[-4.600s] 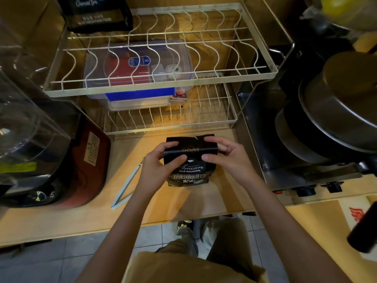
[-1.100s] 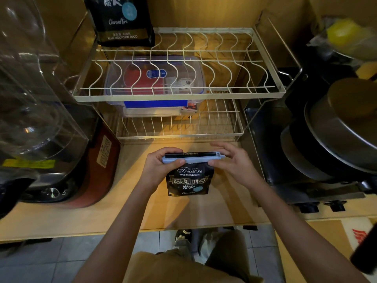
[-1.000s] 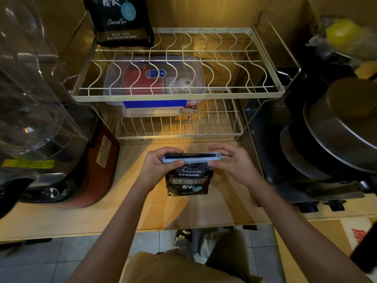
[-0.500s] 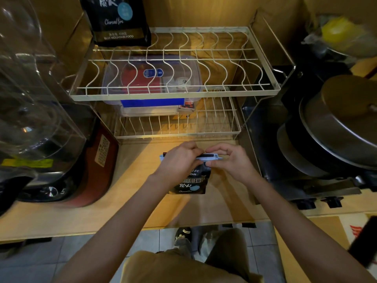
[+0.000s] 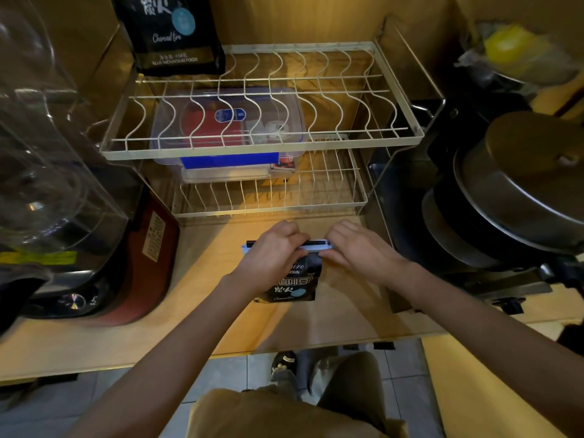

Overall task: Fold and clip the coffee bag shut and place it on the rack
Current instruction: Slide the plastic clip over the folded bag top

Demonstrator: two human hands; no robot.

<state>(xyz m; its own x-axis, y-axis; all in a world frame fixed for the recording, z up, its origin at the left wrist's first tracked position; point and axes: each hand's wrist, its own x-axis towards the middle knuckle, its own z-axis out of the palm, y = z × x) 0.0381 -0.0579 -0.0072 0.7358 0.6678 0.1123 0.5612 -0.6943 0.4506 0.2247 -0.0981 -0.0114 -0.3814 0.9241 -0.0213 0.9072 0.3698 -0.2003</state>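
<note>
Change: the left hand (image 5: 274, 260) has slid from the clip's left end to its middle, now covering the upper print of the coffee bag (image 5: 292, 284).
Left grip: fingers curled over the pale blue clip (image 5: 317, 245), pressing it onto the bag's folded top.
Right hand (image 5: 360, 252): grip pinching the clip's right end between thumb and fingers.
Coffee bag: upright on the tabletop (image 5: 202, 263), just in front of the rack (image 5: 265, 150), between the hands.
Rack: at 12 o'clock from the bag; a second black bag (image 5: 170, 33) stands at 11 o'clock on the top tier.
Lower tier: clear lidded box (image 5: 227, 134).
</note>
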